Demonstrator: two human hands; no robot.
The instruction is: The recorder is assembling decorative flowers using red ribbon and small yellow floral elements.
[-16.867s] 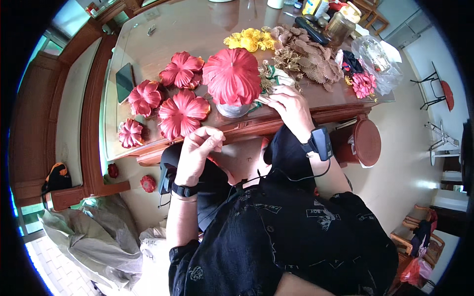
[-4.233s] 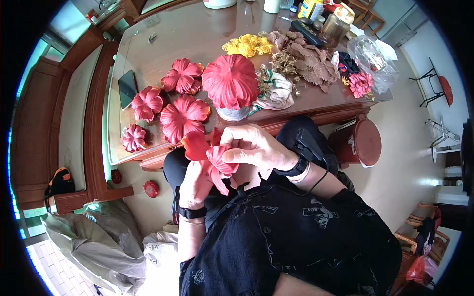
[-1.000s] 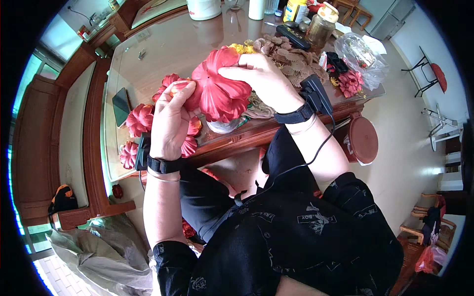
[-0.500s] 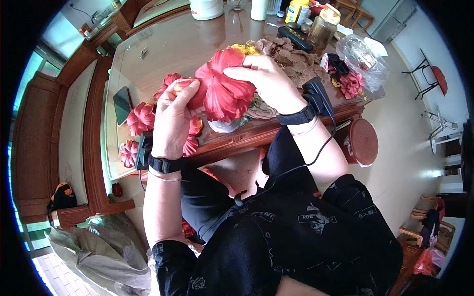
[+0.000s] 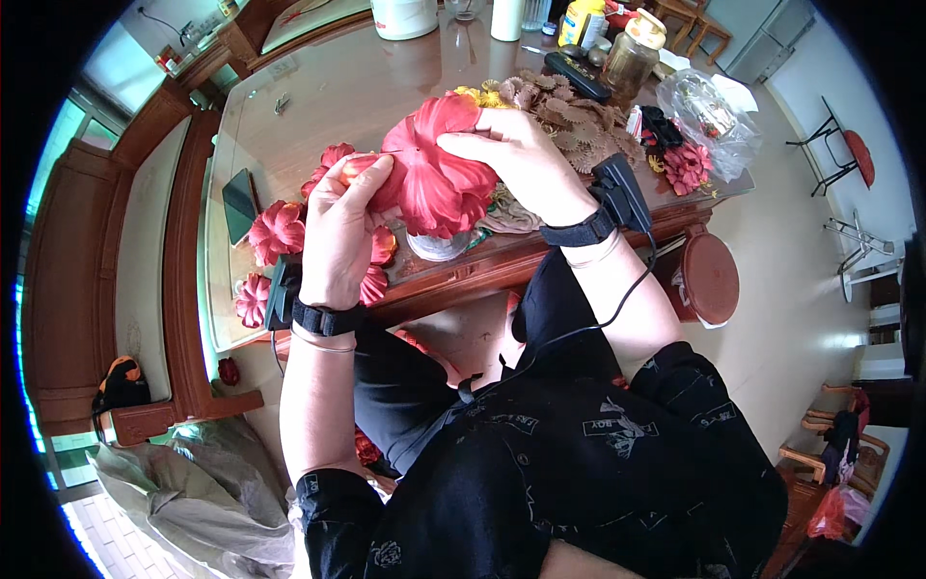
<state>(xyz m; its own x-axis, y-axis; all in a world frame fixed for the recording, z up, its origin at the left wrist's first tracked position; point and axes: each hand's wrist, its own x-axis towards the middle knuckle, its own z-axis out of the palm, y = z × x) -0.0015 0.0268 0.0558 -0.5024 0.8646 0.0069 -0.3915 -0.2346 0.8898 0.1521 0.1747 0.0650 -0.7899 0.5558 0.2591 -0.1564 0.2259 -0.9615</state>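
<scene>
Between my hands, above the table's near edge, is a large red artificial flower petal piece (image 5: 434,174) with broad lobes. My left hand (image 5: 342,217) pinches its left edge between thumb and fingers. My right hand (image 5: 526,159) grips its upper right side, the thumb lying on the front. Beneath it a whitish bowl-like container (image 5: 439,247) shows in part. Left of my left hand lie red artificial flowers (image 5: 277,233), and more red petals (image 5: 374,283) sit just beside my left wrist. Brown spiky-edged pieces (image 5: 579,116) and yellow flower centres (image 5: 482,95) are heaped beyond my right hand.
A phone (image 5: 240,206) lies at the table's left edge. At the back stand a white tub (image 5: 405,17), a yellow bottle (image 5: 582,24) and a lidded jar (image 5: 634,50). A clear plastic bag (image 5: 709,111) rests at the right. A round red-brown stool (image 5: 711,278) stands right of the table.
Both hands keep hold of the red petal piece. They and the piece have hardly moved; my left hand has shifted very slightly to the right.
</scene>
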